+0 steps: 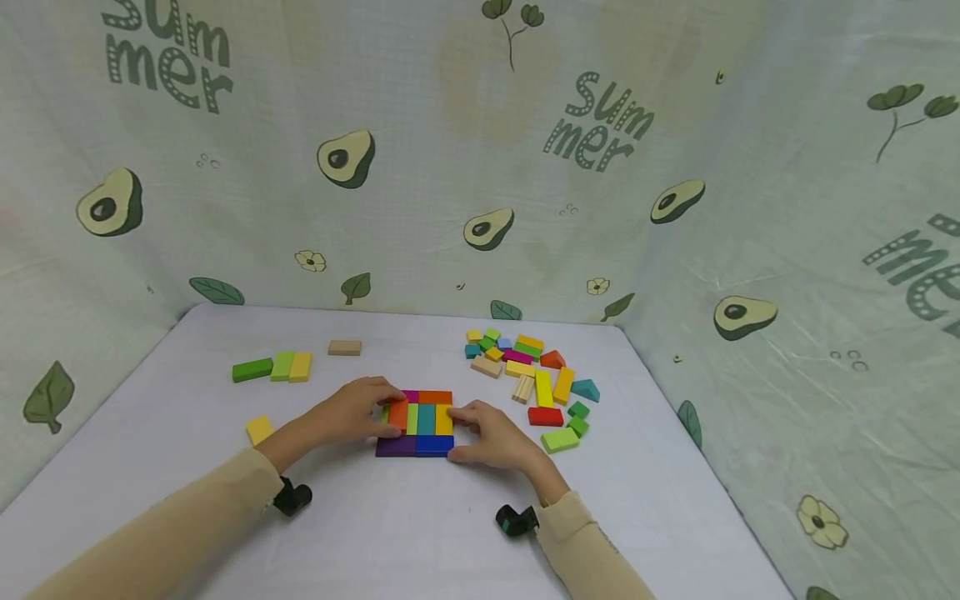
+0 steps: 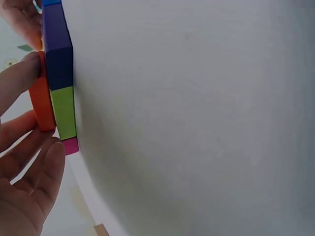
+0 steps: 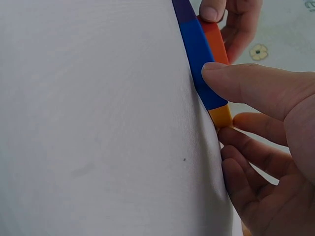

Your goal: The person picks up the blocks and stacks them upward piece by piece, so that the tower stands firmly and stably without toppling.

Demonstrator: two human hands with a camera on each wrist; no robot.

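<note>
A flat rectangle of coloured wooden blocks lies between the two hands on the white cloth. Its near row is a purple block [image 1: 395, 448] and a blue block [image 3: 202, 64]; teal [image 1: 426, 419], light green [image 1: 412, 420] and yellow [image 1: 444, 422] blocks stand in the middle, with magenta [image 1: 410, 396] and orange ones along the far side. My left hand [image 1: 356, 414] pinches a red-orange block [image 2: 43, 103] by its ends, raised above the layer at the left. My right hand [image 1: 491, 436] touches the right edge, thumb on the blue block and fingers beside the yellow one.
Loose blocks of many colours, among them a red block [image 1: 545, 417] and a light green one [image 1: 560, 440], lie to the right. At the back left are a green block [image 1: 252, 370] and a natural wood block [image 1: 344, 347]. A yellow block [image 1: 259, 430] lies near the left forearm.
</note>
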